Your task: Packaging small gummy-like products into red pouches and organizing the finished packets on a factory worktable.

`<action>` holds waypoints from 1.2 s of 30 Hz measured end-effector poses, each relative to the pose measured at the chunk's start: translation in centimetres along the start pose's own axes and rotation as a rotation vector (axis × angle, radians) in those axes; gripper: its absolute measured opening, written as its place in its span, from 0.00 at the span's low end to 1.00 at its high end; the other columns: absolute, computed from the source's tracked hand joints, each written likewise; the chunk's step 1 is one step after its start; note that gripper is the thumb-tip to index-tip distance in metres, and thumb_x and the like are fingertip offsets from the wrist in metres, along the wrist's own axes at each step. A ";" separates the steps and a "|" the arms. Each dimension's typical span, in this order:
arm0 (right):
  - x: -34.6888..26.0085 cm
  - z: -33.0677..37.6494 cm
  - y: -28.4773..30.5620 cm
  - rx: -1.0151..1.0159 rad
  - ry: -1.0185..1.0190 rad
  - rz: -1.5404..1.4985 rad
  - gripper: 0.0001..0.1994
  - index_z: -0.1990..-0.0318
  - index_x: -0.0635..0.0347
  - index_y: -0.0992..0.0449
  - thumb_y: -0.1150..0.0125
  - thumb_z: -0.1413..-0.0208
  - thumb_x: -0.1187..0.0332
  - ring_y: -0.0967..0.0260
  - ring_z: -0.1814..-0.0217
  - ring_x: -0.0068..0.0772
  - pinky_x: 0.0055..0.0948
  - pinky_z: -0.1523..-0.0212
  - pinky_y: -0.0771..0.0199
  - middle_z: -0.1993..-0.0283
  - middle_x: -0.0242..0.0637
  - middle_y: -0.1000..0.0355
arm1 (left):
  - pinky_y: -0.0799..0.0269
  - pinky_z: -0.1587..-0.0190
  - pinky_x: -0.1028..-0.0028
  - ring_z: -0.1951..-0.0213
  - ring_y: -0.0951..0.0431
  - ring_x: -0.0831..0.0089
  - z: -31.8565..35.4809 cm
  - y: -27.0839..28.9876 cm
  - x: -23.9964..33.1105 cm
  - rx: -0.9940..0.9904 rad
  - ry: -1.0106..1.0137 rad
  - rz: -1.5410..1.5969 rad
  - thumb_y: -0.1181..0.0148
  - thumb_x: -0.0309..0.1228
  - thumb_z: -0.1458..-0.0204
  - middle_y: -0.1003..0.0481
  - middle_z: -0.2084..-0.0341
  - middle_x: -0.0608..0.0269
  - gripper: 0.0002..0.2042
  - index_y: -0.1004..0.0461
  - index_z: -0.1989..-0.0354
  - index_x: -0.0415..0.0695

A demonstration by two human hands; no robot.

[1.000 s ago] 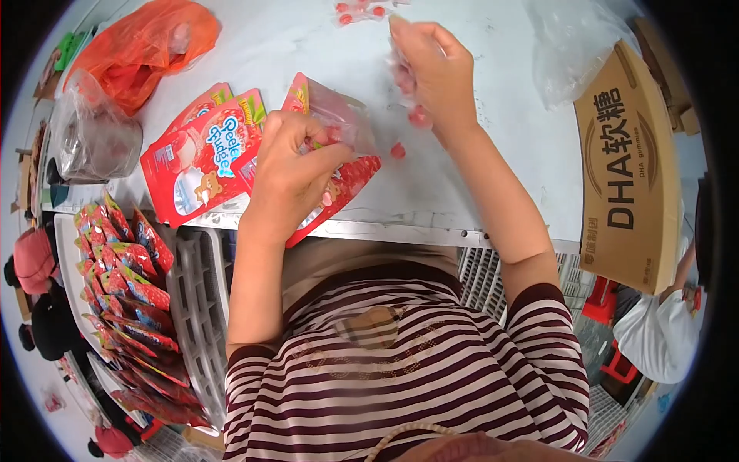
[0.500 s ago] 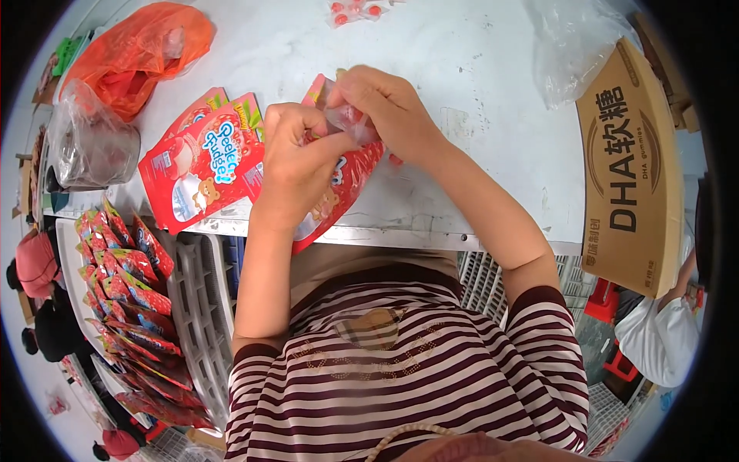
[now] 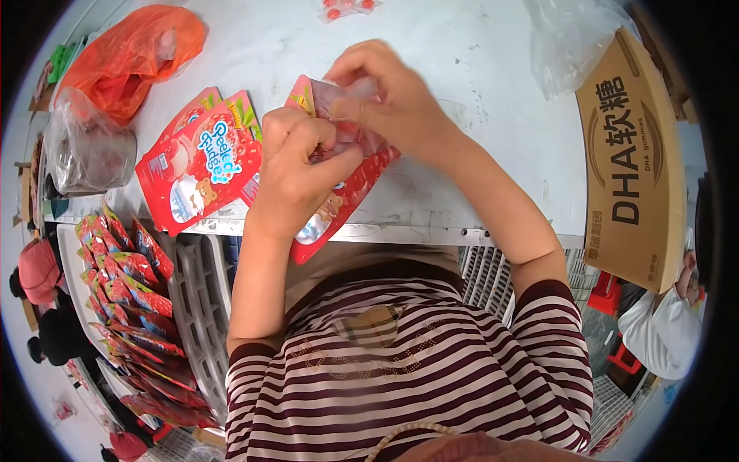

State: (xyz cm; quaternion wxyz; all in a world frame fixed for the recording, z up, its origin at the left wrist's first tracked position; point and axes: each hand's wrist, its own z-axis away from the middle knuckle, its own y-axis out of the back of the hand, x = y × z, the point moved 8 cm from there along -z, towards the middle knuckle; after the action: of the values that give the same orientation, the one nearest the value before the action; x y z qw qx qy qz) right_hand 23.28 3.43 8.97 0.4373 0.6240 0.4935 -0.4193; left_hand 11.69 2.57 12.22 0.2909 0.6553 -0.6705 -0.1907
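Note:
My left hand (image 3: 302,165) is closed on the near side of a red printed pouch (image 3: 327,219), which slants over the table's front edge. At the pouch's upper end, my right hand (image 3: 396,100) curls its fingers around a clear plastic packet (image 3: 371,141). That hand is slightly blurred, and its fingertips are partly hidden. How far the packet sits inside the pouch cannot be made out. To the left of my left hand, several flat red pouches (image 3: 192,165) lie overlapping on the table.
A clear packet of red sweets (image 3: 346,8) lies at the far edge. An orange bag (image 3: 131,58) and a plastic-covered round container (image 3: 92,150) stand left. Filled pouches (image 3: 135,308) crowd a crate below. A cardboard box (image 3: 627,169) and clear bag (image 3: 573,46) are right.
My right hand has shifted slightly right and its fingers have spread wider around the clear packet. The pouch has moved a little toward me, its top corner now showing more.

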 end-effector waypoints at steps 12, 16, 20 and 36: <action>-2.4 1.6 1.6 0.066 0.143 -0.004 0.24 0.68 0.63 0.26 0.56 0.42 0.48 0.34 0.61 0.24 0.29 0.52 0.34 0.63 0.33 0.30 | 0.39 0.63 0.71 0.67 0.38 0.69 -1.1 1.0 1.3 0.052 -0.112 0.056 0.41 0.26 0.79 0.37 0.75 0.70 0.12 0.26 0.79 0.51; -2.0 2.4 0.4 -0.178 0.239 0.030 0.29 0.69 0.61 0.25 0.61 0.43 0.41 0.33 0.60 0.26 0.37 0.42 0.45 0.67 0.32 0.30 | 0.40 0.64 0.72 0.68 0.38 0.69 -1.9 2.4 1.3 0.107 -0.152 -0.008 0.41 0.27 0.82 0.38 0.75 0.71 0.13 0.26 0.80 0.52; -3.3 2.6 0.0 -0.265 0.254 0.129 0.31 0.71 0.63 0.25 0.57 0.47 0.38 0.32 0.57 0.30 0.41 0.37 0.58 0.68 0.35 0.28 | 0.41 0.67 0.71 0.68 0.39 0.69 -1.9 2.8 1.8 0.141 -0.201 -0.042 0.40 0.27 0.84 0.38 0.75 0.72 0.14 0.26 0.80 0.53; 4.0 6.6 1.2 -0.293 -0.103 0.914 0.12 0.59 0.58 0.29 0.42 0.54 0.75 0.34 0.51 0.35 0.30 0.55 0.32 0.58 0.35 0.32 | 0.36 0.73 0.72 0.73 0.34 0.70 -2.8 8.1 1.3 0.049 -0.113 -0.142 0.40 0.27 0.75 0.26 0.74 0.65 0.11 0.24 0.76 0.46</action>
State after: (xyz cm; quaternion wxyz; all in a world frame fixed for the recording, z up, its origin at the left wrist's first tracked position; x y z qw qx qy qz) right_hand 24.50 -2.11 3.56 0.6839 0.6873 0.2002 -0.1408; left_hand 7.32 2.18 19.73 0.2224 0.6964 -0.6419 -0.2311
